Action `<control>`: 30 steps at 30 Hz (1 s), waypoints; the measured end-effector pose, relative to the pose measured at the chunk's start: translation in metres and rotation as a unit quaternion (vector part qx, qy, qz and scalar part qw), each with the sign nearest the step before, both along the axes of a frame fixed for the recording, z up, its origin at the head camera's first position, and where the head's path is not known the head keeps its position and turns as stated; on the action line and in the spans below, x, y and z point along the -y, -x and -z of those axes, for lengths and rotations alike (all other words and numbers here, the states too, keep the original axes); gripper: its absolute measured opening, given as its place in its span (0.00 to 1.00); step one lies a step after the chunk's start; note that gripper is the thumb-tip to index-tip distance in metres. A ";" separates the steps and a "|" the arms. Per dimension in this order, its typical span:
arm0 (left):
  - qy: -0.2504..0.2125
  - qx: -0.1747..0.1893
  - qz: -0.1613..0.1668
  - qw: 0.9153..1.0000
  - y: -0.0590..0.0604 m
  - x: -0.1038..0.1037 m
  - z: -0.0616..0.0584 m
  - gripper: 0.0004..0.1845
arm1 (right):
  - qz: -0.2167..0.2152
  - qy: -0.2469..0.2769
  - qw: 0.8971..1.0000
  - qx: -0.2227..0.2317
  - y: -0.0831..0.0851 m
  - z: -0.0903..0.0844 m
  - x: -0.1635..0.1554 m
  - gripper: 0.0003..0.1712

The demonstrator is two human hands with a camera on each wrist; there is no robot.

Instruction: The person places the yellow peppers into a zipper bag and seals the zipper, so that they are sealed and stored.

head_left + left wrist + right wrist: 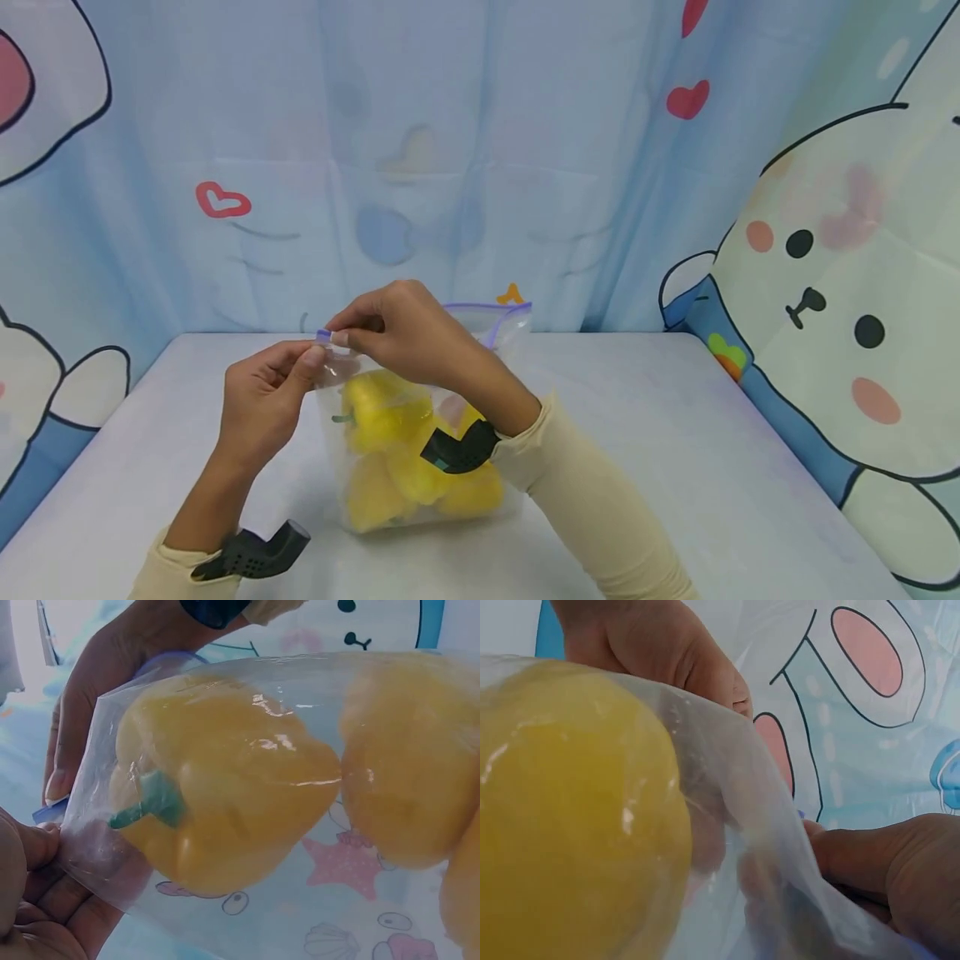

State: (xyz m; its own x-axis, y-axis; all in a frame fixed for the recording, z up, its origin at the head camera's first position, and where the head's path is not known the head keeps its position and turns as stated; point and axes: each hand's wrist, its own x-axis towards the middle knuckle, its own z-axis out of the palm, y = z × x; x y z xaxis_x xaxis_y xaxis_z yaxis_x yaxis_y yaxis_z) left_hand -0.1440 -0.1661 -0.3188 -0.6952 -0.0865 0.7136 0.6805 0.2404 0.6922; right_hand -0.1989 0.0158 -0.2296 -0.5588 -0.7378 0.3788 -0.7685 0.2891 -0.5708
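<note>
A clear zip bag (480, 333) with a purple seal strip stands upright on the white table (675, 450). Inside are several yellow bell peppers (386, 408), one with a green stem (154, 799). My left hand (262, 400) pinches the bag's top left corner. My right hand (397, 325) pinches the purple zip strip (324, 335) right beside it, fingertips of both hands nearly touching. In the left wrist view the peppers (225, 795) press against the plastic. The right wrist view shows the bag wall (765, 855) and a pepper (570, 817) up close.
A light blue cartoon backdrop (480, 150) with rabbits and red hearts surrounds the table at the back and both sides. The bag's far right corner (517, 310) still gapes slightly. Black wrist mounts (255, 554) sit on both cream sleeves.
</note>
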 end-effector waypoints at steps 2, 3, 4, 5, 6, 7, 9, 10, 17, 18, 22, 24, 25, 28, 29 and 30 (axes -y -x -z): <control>0.004 -0.002 0.000 1.000 0.000 0.001 0.000 0.06 | -0.002 0.008 1.000 -0.008 -0.002 0.001 -0.001 0.09; 0.006 -0.002 0.000 1.000 0.000 0.002 0.000 0.06 | -0.003 0.012 1.000 -0.012 -0.002 0.002 -0.001 0.09; 0.008 0.000 -0.002 1.000 0.000 0.002 0.000 0.06 | -0.004 0.016 1.000 -0.016 -0.003 0.002 -0.001 0.08; 0.009 0.003 -0.005 1.000 0.000 0.003 0.000 0.06 | -0.004 0.017 1.000 -0.019 -0.003 0.003 -0.001 0.09; 0.015 0.006 -0.013 1.000 0.000 0.003 0.000 0.06 | -0.003 0.017 1.000 -0.024 -0.003 0.004 -0.001 0.09; 0.018 0.010 -0.019 1.000 0.000 0.004 0.000 0.06 | -0.001 0.017 0.999 -0.028 -0.003 0.004 -0.001 0.09; 0.017 0.019 -0.024 0.999 0.001 0.005 0.000 0.05 | 0.003 0.016 0.999 -0.040 -0.001 0.006 -0.002 0.09; 0.017 0.024 -0.025 0.999 0.002 0.006 0.000 0.06 | 0.004 0.016 0.999 -0.045 0.000 0.007 -0.003 0.09; 0.003 0.045 -0.028 0.999 0.005 0.010 0.001 0.06 | 0.008 0.022 0.999 -0.049 0.004 0.010 -0.013 0.09; 0.002 0.047 -0.028 0.999 0.006 0.010 0.001 0.06 | 0.010 0.022 0.999 -0.047 0.004 0.010 -0.014 0.09; -0.001 0.049 -0.026 0.998 0.006 0.011 0.002 0.07 | 0.013 0.019 0.999 -0.039 0.005 0.009 -0.020 0.09; -0.004 0.046 -0.025 0.999 0.007 0.012 0.002 0.07 | 0.017 0.014 0.999 -0.034 0.005 0.008 -0.024 0.09; -0.007 0.045 -0.023 0.999 0.007 0.012 0.002 0.07 | 0.020 0.012 0.999 -0.031 0.005 0.008 -0.026 0.08; -0.019 0.037 -0.013 0.999 0.008 0.013 0.002 0.07 | 0.031 0.005 0.999 -0.021 0.006 0.007 -0.032 0.08; -0.021 0.034 -0.010 0.999 0.008 0.013 0.002 0.07 | 0.032 0.003 0.999 -0.018 0.006 0.007 -0.034 0.09; -0.022 0.032 -0.005 0.999 0.008 0.014 0.002 0.07 | 0.032 0.001 0.999 -0.018 0.007 0.007 -0.035 0.09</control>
